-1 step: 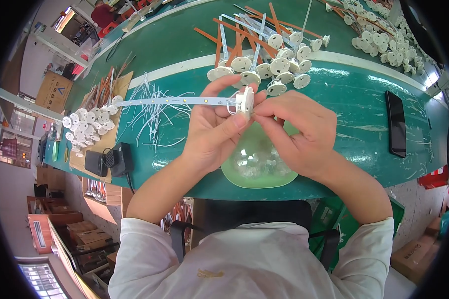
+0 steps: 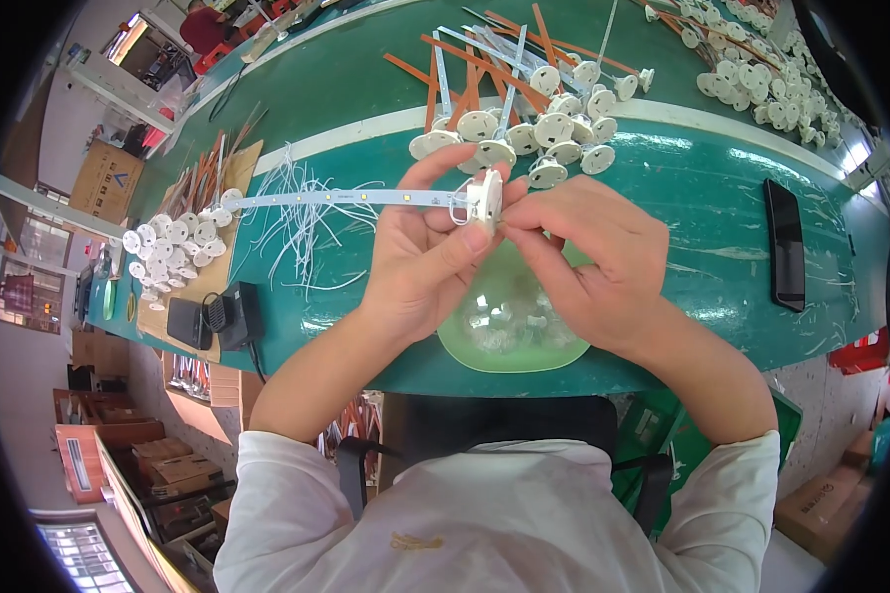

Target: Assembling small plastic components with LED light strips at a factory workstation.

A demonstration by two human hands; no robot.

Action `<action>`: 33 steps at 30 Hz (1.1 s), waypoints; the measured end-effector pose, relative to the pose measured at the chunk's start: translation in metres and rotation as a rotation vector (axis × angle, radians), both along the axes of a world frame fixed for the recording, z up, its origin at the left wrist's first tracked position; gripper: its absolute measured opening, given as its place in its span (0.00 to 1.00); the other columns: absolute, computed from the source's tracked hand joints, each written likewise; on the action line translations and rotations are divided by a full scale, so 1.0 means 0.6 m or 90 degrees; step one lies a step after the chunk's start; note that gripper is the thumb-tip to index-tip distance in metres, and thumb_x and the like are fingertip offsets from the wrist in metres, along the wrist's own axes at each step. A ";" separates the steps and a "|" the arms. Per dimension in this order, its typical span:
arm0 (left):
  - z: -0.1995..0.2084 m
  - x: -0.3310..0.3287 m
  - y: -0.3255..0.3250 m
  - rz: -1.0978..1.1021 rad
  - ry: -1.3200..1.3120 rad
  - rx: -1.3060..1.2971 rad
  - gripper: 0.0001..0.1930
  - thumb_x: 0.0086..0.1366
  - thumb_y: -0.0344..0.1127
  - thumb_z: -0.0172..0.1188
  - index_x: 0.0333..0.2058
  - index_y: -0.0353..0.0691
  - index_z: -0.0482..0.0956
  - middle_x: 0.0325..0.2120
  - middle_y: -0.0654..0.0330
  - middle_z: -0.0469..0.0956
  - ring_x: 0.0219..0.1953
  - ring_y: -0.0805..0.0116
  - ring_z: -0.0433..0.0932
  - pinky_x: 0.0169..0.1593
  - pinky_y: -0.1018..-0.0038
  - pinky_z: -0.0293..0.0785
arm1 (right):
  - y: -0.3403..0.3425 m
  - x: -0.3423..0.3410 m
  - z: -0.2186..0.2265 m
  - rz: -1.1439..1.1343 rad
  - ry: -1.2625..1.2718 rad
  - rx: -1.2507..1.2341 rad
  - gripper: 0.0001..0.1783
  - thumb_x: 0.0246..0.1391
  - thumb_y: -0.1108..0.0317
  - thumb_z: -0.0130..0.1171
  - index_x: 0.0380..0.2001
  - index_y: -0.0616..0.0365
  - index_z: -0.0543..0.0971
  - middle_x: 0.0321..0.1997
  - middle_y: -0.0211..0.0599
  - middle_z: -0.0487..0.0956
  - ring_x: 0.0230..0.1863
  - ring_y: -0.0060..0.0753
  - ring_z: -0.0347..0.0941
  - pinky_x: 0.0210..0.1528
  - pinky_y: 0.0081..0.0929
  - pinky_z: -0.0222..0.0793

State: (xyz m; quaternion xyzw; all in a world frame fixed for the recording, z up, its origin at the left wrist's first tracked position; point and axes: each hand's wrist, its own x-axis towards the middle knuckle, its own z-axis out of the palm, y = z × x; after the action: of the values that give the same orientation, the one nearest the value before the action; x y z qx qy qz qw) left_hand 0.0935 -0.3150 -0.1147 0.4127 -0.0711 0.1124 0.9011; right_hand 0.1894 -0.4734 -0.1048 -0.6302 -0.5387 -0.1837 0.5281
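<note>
My left hand (image 2: 420,252) is closed around the round white end cap (image 2: 487,201) of an LED strip (image 2: 341,198). The pale strip, dotted with small yellow LEDs, stretches leftward from the cap. A loop of white wire shows at the joint of strip and cap. My right hand (image 2: 593,257) pinches thumb and forefinger together against the cap's right face; whatever lies between those fingertips is too small to make out. Just below both hands sits a light green bowl (image 2: 514,361) with small clear pieces in it, partly covered by my right hand.
Finished-looking capped strips (image 2: 554,128) lie piled at the back, and more white caps (image 2: 173,242) at the left. Loose white wires (image 2: 307,227) spread beside them. A black power adapter (image 2: 237,314) stands near the left edge, a phone (image 2: 784,245) at the right.
</note>
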 end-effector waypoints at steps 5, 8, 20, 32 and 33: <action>-0.005 0.002 0.004 0.001 -0.023 0.052 0.26 0.62 0.22 0.62 0.59 0.35 0.67 0.57 0.47 0.72 0.60 0.54 0.73 0.63 0.61 0.70 | 0.004 0.020 -0.002 0.013 -0.143 0.072 0.14 0.38 0.83 0.66 0.32 0.61 0.82 0.30 0.38 0.82 0.26 0.38 0.75 0.28 0.26 0.71; -0.012 0.002 0.009 -0.017 -0.047 0.090 0.24 0.62 0.23 0.63 0.57 0.32 0.68 0.56 0.47 0.74 0.58 0.56 0.75 0.61 0.62 0.72 | 0.002 0.015 -0.005 0.014 -0.165 0.073 0.15 0.37 0.84 0.66 0.33 0.62 0.82 0.31 0.38 0.82 0.26 0.39 0.76 0.28 0.27 0.72; -0.002 0.003 0.019 -0.013 -0.016 0.063 0.24 0.62 0.24 0.63 0.56 0.35 0.70 0.57 0.46 0.72 0.59 0.50 0.72 0.63 0.56 0.69 | 0.006 0.025 -0.006 0.030 -0.184 0.093 0.14 0.36 0.80 0.67 0.32 0.61 0.83 0.32 0.37 0.82 0.29 0.40 0.78 0.30 0.27 0.75; -0.009 0.005 0.017 0.027 -0.080 0.142 0.24 0.57 0.21 0.67 0.52 0.34 0.72 0.55 0.42 0.74 0.57 0.45 0.75 0.62 0.51 0.70 | -0.001 0.011 -0.009 -0.108 -0.312 0.036 0.15 0.32 0.80 0.65 0.31 0.64 0.80 0.30 0.39 0.79 0.27 0.39 0.78 0.25 0.26 0.75; -0.011 0.005 0.016 0.033 -0.094 0.152 0.23 0.56 0.20 0.67 0.51 0.34 0.73 0.55 0.42 0.74 0.57 0.45 0.75 0.62 0.51 0.70 | 0.002 0.011 -0.011 -0.121 -0.334 0.063 0.15 0.33 0.79 0.64 0.31 0.65 0.80 0.30 0.39 0.79 0.27 0.39 0.78 0.24 0.26 0.75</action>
State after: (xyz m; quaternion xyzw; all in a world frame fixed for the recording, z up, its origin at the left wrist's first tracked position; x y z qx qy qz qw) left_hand 0.0967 -0.3051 -0.1213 0.5093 -0.1396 0.1567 0.8346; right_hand 0.1957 -0.4722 -0.1114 -0.5819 -0.5860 -0.4154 0.3813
